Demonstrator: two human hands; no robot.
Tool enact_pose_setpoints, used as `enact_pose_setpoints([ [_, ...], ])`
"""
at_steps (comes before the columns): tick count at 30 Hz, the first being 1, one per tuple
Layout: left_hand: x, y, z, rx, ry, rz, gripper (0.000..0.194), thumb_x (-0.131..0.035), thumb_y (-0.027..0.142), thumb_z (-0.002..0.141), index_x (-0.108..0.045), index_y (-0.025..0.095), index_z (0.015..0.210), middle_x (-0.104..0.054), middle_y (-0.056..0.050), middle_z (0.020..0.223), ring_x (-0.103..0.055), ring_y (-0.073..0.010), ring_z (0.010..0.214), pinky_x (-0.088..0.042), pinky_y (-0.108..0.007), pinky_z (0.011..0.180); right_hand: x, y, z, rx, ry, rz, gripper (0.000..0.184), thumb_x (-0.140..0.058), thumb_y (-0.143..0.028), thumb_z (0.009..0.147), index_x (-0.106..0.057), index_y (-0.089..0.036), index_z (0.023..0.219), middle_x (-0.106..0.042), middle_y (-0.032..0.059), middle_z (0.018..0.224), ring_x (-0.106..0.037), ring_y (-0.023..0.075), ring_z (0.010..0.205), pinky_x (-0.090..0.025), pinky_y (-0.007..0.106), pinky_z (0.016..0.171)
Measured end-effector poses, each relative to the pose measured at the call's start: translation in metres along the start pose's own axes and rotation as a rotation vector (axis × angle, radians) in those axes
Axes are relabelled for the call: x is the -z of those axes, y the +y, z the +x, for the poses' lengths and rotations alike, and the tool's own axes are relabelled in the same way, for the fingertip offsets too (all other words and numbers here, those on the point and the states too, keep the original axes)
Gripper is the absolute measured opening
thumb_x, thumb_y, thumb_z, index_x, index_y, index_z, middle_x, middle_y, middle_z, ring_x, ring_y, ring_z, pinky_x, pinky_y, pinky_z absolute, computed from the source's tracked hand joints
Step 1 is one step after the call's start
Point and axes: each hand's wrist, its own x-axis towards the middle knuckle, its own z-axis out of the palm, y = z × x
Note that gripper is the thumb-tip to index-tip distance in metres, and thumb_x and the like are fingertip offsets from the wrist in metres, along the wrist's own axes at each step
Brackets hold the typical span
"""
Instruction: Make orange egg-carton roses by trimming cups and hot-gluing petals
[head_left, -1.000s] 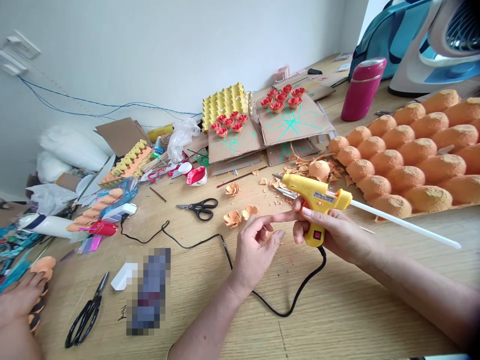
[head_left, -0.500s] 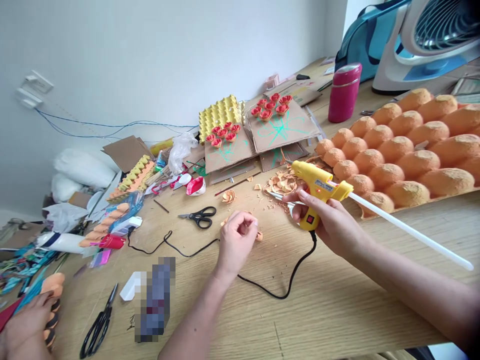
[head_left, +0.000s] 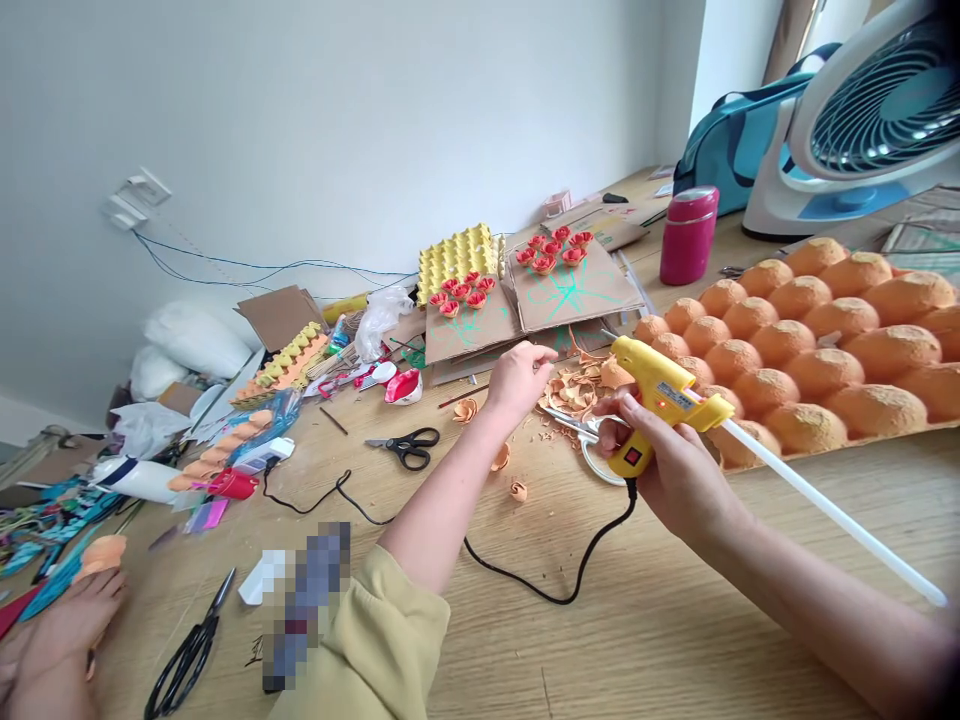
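Observation:
In my right hand is a yellow glue gun, a long white glue stick jutting from its back and its nozzle pointing up and left. My left hand reaches over the table beside a pile of orange egg-carton scraps. Its fingers are drawn together, and what they hold, if anything, is hidden. Below that wrist lie a small orange rolled piece and a cupped orange piece. An orange carton flower sits left of the hand. White-handled scissors lie partly behind the glue gun.
A large orange egg tray fills the right side. Cardboard sheets with red flowers stand behind. Black scissors lie left, and black shears lie nearer. The gun's cord crosses the table. Another person's hand is at far left.
My left hand has moved forward and up toward the scrap pile, leaving small orange pieces uncovered. The glue gun stays in my right hand. The view has shifted a little.

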Motion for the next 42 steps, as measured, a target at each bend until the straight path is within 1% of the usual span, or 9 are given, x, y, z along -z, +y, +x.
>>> enact_pose_setpoints([
  [7, 0.013, -0.009, -0.014, -0.028, 0.000, 0.035, 0.020, -0.062, 0.007, 0.085, -0.076, 0.019, 0.093, -0.070, -0.005, 0.104, -0.063, -0.0143, 0.076, -0.049, -0.027, 0.077, 0.000, 0.000, 0.000, -0.038, -0.036, 0.033, 0.018, -0.072, -0.037, 0.087, -0.060, -0.023, 0.088, -0.062, -0.0001, 0.093, -0.049, 0.0096, 0.063, -0.042, 0.025, 0.057],
  [9, 0.024, -0.009, -0.026, -0.019, 0.003, 0.042, 0.011, -0.064, 0.014, 0.087, -0.074, 0.017, 0.083, -0.070, -0.004, 0.095, -0.062, -0.0144, 0.074, -0.047, -0.026, 0.072, -0.002, 0.001, -0.002, -0.062, -0.055, 0.034, 0.020, -0.073, -0.038, 0.087, -0.060, -0.024, 0.091, -0.062, -0.0003, 0.091, -0.051, 0.0095, 0.063, -0.042, 0.025, 0.057],
  [11, 0.035, -0.007, -0.044, 0.025, -0.014, 0.050, 0.017, -0.063, 0.019, 0.089, -0.070, 0.017, 0.075, -0.068, -0.002, 0.081, -0.060, -0.0143, 0.070, -0.046, -0.026, 0.071, -0.003, 0.002, -0.004, -0.080, -0.080, 0.009, 0.024, -0.073, -0.040, 0.085, -0.058, -0.024, 0.093, -0.063, 0.0000, 0.092, -0.052, 0.0101, 0.063, -0.042, 0.026, 0.058],
  [16, 0.049, 0.000, -0.113, 0.094, -0.243, 0.050, 0.012, -0.067, 0.024, 0.088, -0.071, 0.020, 0.098, -0.070, -0.002, 0.097, -0.064, -0.0157, 0.078, -0.049, -0.029, 0.076, -0.003, 0.008, -0.008, -0.129, -0.172, -0.088, 0.026, -0.071, -0.044, 0.086, -0.058, -0.023, 0.095, -0.064, 0.0017, 0.098, -0.053, 0.0110, 0.063, -0.041, 0.029, 0.062],
  [21, 0.039, -0.004, -0.162, 0.056, -0.319, 0.159, 0.028, -0.068, 0.014, 0.085, -0.066, 0.018, 0.113, -0.067, -0.009, 0.113, -0.063, -0.0257, 0.106, -0.049, -0.038, 0.092, 0.003, 0.018, -0.010, -0.185, -0.255, -0.161, 0.022, -0.065, -0.043, 0.092, -0.059, -0.021, 0.092, -0.053, -0.0037, 0.069, -0.046, 0.0105, 0.059, -0.034, 0.027, 0.058],
  [26, 0.032, -0.011, -0.175, 0.116, -0.263, 0.095, 0.015, -0.060, 0.012, 0.090, -0.066, 0.018, 0.102, -0.068, -0.008, 0.104, -0.065, -0.0229, 0.095, -0.051, -0.035, 0.086, 0.004, 0.020, -0.009, -0.208, -0.299, -0.118, 0.019, -0.068, -0.037, 0.091, -0.059, -0.021, 0.093, -0.049, -0.0038, 0.073, -0.039, 0.0087, 0.057, -0.031, 0.026, 0.055],
  [31, 0.047, -0.014, -0.194, 0.200, -0.172, 0.111, 0.009, -0.059, 0.014, 0.089, -0.062, 0.021, 0.094, -0.066, -0.004, 0.097, -0.064, -0.0204, 0.091, -0.048, -0.032, 0.083, 0.000, 0.020, -0.010, -0.274, -0.297, -0.061, 0.023, -0.073, -0.035, 0.087, -0.058, -0.021, 0.097, -0.051, -0.0019, 0.083, -0.038, 0.0079, 0.057, -0.032, 0.026, 0.054],
  [36, 0.069, -0.024, -0.214, 0.329, -0.246, 0.157, 0.009, -0.051, 0.021, 0.094, -0.059, 0.022, 0.091, -0.063, -0.001, 0.088, -0.063, -0.0167, 0.078, -0.046, -0.028, 0.073, 0.002, 0.020, -0.012, -0.316, -0.298, -0.159, 0.028, -0.070, -0.044, 0.088, -0.057, -0.021, 0.098, -0.052, -0.0020, 0.076, -0.047, 0.0115, 0.062, -0.036, 0.029, 0.059],
  [42, 0.086, -0.035, -0.219, 0.497, -0.328, 0.277, 0.008, -0.051, 0.023, 0.093, -0.060, 0.023, 0.094, -0.066, -0.001, 0.095, -0.059, -0.0138, 0.065, -0.043, -0.027, 0.066, -0.003, 0.017, -0.014, -0.343, -0.342, -0.309, 0.035, -0.066, -0.051, 0.089, -0.054, -0.021, 0.102, -0.060, 0.0008, 0.089, -0.053, 0.0112, 0.061, -0.039, 0.030, 0.061],
])
